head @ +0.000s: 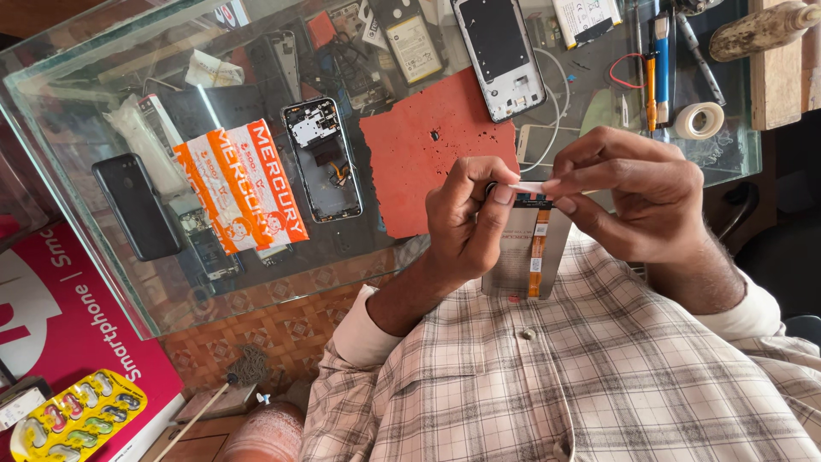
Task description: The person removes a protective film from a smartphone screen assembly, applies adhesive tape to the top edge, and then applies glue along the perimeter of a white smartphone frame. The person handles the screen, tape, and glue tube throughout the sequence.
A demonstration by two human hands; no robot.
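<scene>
Both hands raised close to the chest, above the near edge of the glass tabletop (103,282), presumably to keep fine work under the eyes. Left hand (466,224) clenched in a pinch grip on one end of a small white strip (530,186); right hand (629,195) pinching the other end, at 3 o'clock from the left. Strip stretched taut between the fingertips, likely so it stays flat and off itself. Directly below, at 6 o'clock, a grey phone part (523,257) with an orange ribbon cable (538,248), propped upright against the checked shirt; whether also steadied by the left palm cannot be told.

On the tabletop, at 12 o'clock from the hands: one red mat (428,158), laid as a work patch, with a tiny dark piece on it. Opened phone frames: two clearly, one (323,158) at 9 o'clock of the mat, one (499,53) at 1 o'clock. One black phone (135,205) far toward 9 o'clock. One orange and white packet (241,188). One roll of white tape (699,121) at 2 o'clock, beside a few hand tools (657,60), kept within the right hand's reach.
</scene>
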